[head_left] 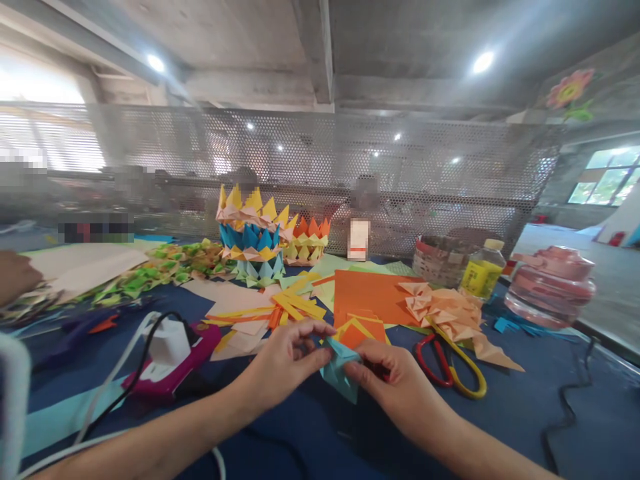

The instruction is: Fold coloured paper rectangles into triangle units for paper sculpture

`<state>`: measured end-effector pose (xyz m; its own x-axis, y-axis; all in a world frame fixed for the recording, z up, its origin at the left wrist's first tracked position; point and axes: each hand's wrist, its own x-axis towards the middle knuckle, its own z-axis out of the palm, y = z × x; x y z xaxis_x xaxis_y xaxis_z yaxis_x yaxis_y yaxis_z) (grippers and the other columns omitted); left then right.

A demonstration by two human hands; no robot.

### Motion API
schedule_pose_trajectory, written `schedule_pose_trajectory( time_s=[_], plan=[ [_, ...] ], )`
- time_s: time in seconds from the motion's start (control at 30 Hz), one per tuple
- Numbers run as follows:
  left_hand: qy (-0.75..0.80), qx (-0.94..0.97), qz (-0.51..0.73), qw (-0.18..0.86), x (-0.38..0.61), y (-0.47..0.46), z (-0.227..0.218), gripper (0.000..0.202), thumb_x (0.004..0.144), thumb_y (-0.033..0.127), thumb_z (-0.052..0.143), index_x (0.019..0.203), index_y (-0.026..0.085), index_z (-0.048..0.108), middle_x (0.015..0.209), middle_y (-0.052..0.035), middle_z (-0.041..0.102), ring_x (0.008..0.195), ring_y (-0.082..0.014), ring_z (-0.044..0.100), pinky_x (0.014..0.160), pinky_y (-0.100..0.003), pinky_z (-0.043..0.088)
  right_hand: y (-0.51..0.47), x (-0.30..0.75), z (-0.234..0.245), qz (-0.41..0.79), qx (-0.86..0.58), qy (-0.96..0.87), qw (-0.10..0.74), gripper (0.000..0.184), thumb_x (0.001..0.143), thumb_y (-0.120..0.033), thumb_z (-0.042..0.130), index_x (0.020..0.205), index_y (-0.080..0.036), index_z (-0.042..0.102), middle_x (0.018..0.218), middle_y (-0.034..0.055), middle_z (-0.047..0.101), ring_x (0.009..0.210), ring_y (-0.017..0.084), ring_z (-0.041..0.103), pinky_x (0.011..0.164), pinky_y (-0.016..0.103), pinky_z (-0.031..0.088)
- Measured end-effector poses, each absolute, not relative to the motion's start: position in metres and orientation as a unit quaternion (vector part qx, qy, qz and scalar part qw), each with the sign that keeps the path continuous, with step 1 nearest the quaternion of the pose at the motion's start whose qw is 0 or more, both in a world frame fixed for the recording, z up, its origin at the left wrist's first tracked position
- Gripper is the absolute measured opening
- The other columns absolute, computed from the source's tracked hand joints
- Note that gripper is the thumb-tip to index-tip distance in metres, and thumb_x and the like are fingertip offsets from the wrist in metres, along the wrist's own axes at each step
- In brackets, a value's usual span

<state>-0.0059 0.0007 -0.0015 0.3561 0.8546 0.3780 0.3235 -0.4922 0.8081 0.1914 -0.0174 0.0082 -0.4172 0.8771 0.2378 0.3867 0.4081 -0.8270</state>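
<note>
A light blue piece of folded paper is held above the dark blue tabletop, between my two hands. My left hand pinches its upper left edge with thumb and fingertips. On the other side, my right hand grips the paper, its thumb pressed on the front; some of its fingers are hidden. Just behind lie small yellow and orange paper squares on a larger orange sheet. To the right of my right hand rest scissors with one red and one yellow handle loop.
Folded-paper crowns stand stacked at the back. Peach folded pieces, a yellow-labelled bottle and a pink jug are on the right. A purple power strip with cables lies left. Another person's hand shows at the left edge.
</note>
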Motion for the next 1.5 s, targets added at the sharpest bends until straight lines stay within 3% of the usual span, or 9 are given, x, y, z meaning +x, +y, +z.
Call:
schedule_pose_trajectory(
  time_s=[0.2, 0.33, 0.47, 0.7, 0.93, 1.03, 1.17, 1.33, 1.5],
  plan=[
    [0.346, 0.803, 0.419, 0.246, -0.006, -0.004, 0.004, 0.018, 0.087, 0.027, 0.059, 0.075, 0.016, 0.067, 0.076, -0.0037, 0.063, 0.070, -0.0153, 0.057, 0.060, -0.024, 0.042, -0.019, 0.192, 0.005, 0.327, -0.420, -0.786, 0.314, 0.037, 0.092, -0.044, 0.046, 0.064, -0.021, 0.038, 0.061, -0.0056, 0.033, 0.056, 0.011, 0.030, 0.049, 0.025, 0.023],
    [0.295, 0.838, 0.434, 0.154, -0.007, -0.009, 0.003, 0.014, 0.090, 0.023, 0.057, 0.085, 0.018, 0.069, 0.085, -0.0054, 0.066, 0.082, -0.0185, 0.059, 0.076, -0.030, 0.043, -0.021, 0.191, 0.005, 0.340, -0.418, -0.783, 0.310, 0.041, 0.095, -0.052, 0.037, 0.069, -0.021, 0.037, 0.064, -0.0053, 0.034, 0.058, 0.012, 0.031, 0.051, 0.024, 0.027],
    [0.265, 0.845, 0.458, 0.074, -0.007, -0.013, 0.003, 0.011, 0.093, 0.018, 0.053, 0.086, 0.017, 0.062, 0.086, -0.0042, 0.065, 0.081, -0.0164, 0.059, 0.075, -0.028, 0.044, -0.021, 0.191, 0.004, 0.353, -0.421, -0.775, 0.312, 0.043, 0.094, -0.058, 0.034, 0.070, -0.022, 0.037, 0.065, -0.0053, 0.033, 0.058, 0.012, 0.032, 0.051, 0.024, 0.029],
    [0.369, 0.766, 0.451, 0.271, -0.004, -0.010, 0.004, 0.019, 0.094, 0.027, 0.046, 0.080, 0.018, 0.052, 0.071, 0.0005, 0.055, 0.066, -0.0134, 0.055, 0.060, -0.022, 0.045, -0.020, 0.193, 0.003, 0.225, -0.408, -0.841, 0.274, 0.035, 0.098, -0.040, 0.035, 0.069, -0.022, 0.034, 0.062, -0.0048, 0.040, 0.055, 0.011, 0.035, 0.051, 0.025, 0.027],
    [0.350, 0.784, 0.450, 0.245, 0.001, -0.021, -0.001, 0.012, 0.093, 0.023, 0.048, 0.082, 0.018, 0.053, 0.070, 0.0018, 0.058, 0.065, -0.0116, 0.058, 0.062, -0.020, 0.043, -0.033, 0.188, 0.008, 0.235, -0.451, -0.828, 0.235, 0.020, 0.086, -0.038, 0.057, 0.080, -0.019, 0.053, 0.070, -0.0014, 0.057, 0.059, 0.012, 0.047, 0.051, 0.024, 0.031],
    [0.316, 0.813, 0.458, 0.172, -0.001, -0.027, -0.001, 0.009, 0.093, 0.019, 0.048, 0.087, 0.019, 0.055, 0.074, 0.0019, 0.061, 0.066, -0.0108, 0.060, 0.063, -0.019, 0.043, -0.035, 0.188, 0.006, 0.259, -0.446, -0.821, 0.244, 0.004, 0.083, -0.023, 0.054, 0.080, -0.019, 0.053, 0.067, -0.0027, 0.057, 0.057, 0.011, 0.048, 0.050, 0.022, 0.033],
    [0.321, 0.800, 0.484, 0.148, -0.004, -0.026, 0.002, 0.009, 0.094, 0.021, 0.048, 0.088, 0.020, 0.055, 0.075, 0.0019, 0.061, 0.068, -0.0113, 0.060, 0.065, -0.020, 0.044, -0.030, 0.188, 0.003, 0.274, -0.437, -0.811, 0.277, 0.012, 0.078, -0.009, 0.046, 0.074, -0.019, 0.051, 0.063, -0.0046, 0.050, 0.056, 0.011, 0.044, 0.050, 0.022, 0.032],
    [0.388, 0.729, 0.516, 0.228, -0.007, -0.014, 0.006, 0.010, 0.091, 0.029, 0.051, 0.088, 0.020, 0.056, 0.077, 0.0002, 0.061, 0.073, -0.0151, 0.058, 0.067, -0.025, 0.043, -0.024, 0.188, 0.007, 0.308, -0.452, -0.778, 0.307, 0.017, 0.085, -0.020, 0.046, 0.069, -0.018, 0.052, 0.061, -0.0036, 0.046, 0.058, 0.012, 0.040, 0.051, 0.023, 0.032],
    [0.411, 0.669, 0.514, 0.345, -0.008, -0.001, 0.007, 0.024, 0.087, 0.041, 0.052, 0.093, 0.018, 0.049, 0.062, 0.0038, 0.052, 0.054, -0.0123, 0.049, 0.050, -0.022, 0.037, -0.023, 0.188, 0.011, 0.318, -0.449, -0.766, 0.333, 0.025, 0.086, -0.033, 0.051, 0.066, -0.018, 0.055, 0.061, -0.0016, 0.050, 0.060, 0.014, 0.045, 0.054, 0.024, 0.035]
  ],
)
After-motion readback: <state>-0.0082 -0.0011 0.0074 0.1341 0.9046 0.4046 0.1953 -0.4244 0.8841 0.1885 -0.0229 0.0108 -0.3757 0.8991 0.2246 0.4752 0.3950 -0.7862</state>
